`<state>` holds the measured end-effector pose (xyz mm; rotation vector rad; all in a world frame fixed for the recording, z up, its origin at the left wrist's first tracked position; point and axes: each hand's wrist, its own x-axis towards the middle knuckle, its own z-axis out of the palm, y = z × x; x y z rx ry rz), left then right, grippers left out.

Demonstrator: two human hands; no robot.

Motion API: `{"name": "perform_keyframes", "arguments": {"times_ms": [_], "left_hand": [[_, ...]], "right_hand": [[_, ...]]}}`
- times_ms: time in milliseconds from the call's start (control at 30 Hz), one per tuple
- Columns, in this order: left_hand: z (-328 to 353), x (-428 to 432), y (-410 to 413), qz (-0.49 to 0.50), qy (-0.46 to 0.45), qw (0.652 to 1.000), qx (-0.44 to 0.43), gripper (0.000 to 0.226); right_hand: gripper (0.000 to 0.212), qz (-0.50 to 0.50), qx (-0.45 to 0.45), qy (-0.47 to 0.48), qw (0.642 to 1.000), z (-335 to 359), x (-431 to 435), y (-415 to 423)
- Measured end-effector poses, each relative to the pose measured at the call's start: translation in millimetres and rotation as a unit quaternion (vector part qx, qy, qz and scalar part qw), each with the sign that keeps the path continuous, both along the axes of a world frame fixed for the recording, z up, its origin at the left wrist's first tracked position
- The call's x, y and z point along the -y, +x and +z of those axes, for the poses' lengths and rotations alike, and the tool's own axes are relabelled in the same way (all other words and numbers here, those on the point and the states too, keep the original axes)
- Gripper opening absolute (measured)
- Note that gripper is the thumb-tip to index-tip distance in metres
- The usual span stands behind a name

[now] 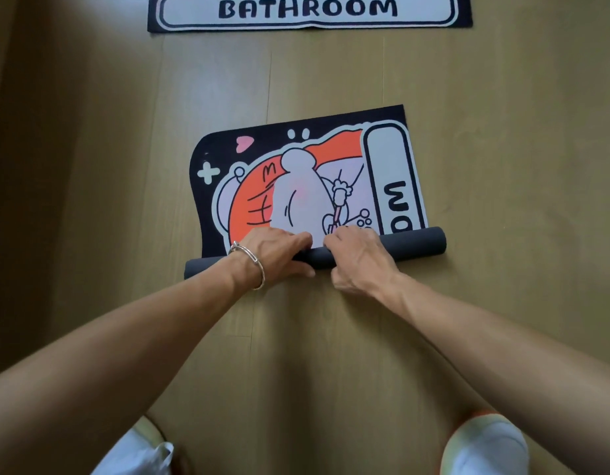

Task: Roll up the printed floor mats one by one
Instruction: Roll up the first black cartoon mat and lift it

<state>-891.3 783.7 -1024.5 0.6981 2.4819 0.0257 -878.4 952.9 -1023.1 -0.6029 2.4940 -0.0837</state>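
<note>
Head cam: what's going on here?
A person is rolling up a printed mat on the wooden floor. The left hand and right hand both grip its dark rolled-up end, side by side near the middle. The rest of the cartoon print lies flat beyond them. A second mat, reading BATHROOM, lies flat farther away, untouched.
</note>
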Motion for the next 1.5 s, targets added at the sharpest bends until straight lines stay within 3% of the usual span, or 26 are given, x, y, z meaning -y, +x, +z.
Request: {"name": "perform_keyframes", "arguments": {"times_ms": [133, 233, 333, 467, 633, 833, 967, 1067, 1200, 1300, 1400, 1500], "left_hand": [[-4.2, 0.5, 1.1, 0.056, -0.006, 0.994, 0.098, 0.049], [-2.9, -0.5, 3.7, 0.068, 0.001, 0.990, 0.121, 0.045], [0.7, -1.9, 14.7, 0.055, 0.008, 0.996, 0.074, 0.042], [-5.6, -3.2, 41.0, 0.044, 0.002, 0.999, -0.012, 0.065], [-13.8, -12.7, 39.7, 0.084, -0.027, 0.995, -0.053, 0.056], [-14.0, -20.1, 41.7, 0.085, -0.034, 0.994, -0.052, 0.034], [-7.9, -17.5, 35.8, 0.077, -0.017, 0.996, -0.048, 0.030], [-9.7, -14.5, 38.5, 0.058, -0.038, 0.996, -0.054, 0.034], [-9.2, -19.1, 43.0, 0.031, -0.082, 0.995, -0.057, 0.054], [-4.8, -22.6, 36.9, 0.064, -0.075, 0.994, -0.037, 0.046], [-2.0, -27.2, 33.3, 0.074, -0.078, 0.994, -0.023, 0.031], [2.2, -31.8, 30.1, 0.073, -0.093, 0.993, 0.003, 0.028]], "right_hand": [[0.053, 0.051, -0.044, 0.017, 0.998, -5.2, -3.9, 19.1], [0.062, 0.081, -0.051, 0.045, 0.994, -7.8, -2.9, 25.4], [0.057, 0.077, -0.041, 0.054, 0.995, -6.3, 1.0, 17.6], [0.052, 0.075, 0.020, 0.060, 0.995, -3.1, 7.4, -0.7], [0.046, 0.069, 0.077, 0.057, 0.993, 1.7, 13.9, -15.9], [0.051, 0.102, -0.002, 0.001, 0.995, -3.4, -1.3, -0.9], [0.058, 0.098, -0.065, 0.037, 0.992, -2.1, -7.6, 7.3], [0.050, 0.084, -0.036, 0.053, 0.994, -1.6, -2.6, 8.5], [0.044, 0.032, 0.094, 0.031, 0.995, 0.8, 7.1, -0.5], [0.040, 0.010, 0.134, 0.017, 0.991, 5.4, 7.4, -7.0], [0.041, 0.011, 0.112, 0.016, 0.994, 7.6, 4.7, -1.9], [0.049, 0.035, 0.018, 0.016, 0.999, -1.5, -0.4, 16.6]]}}
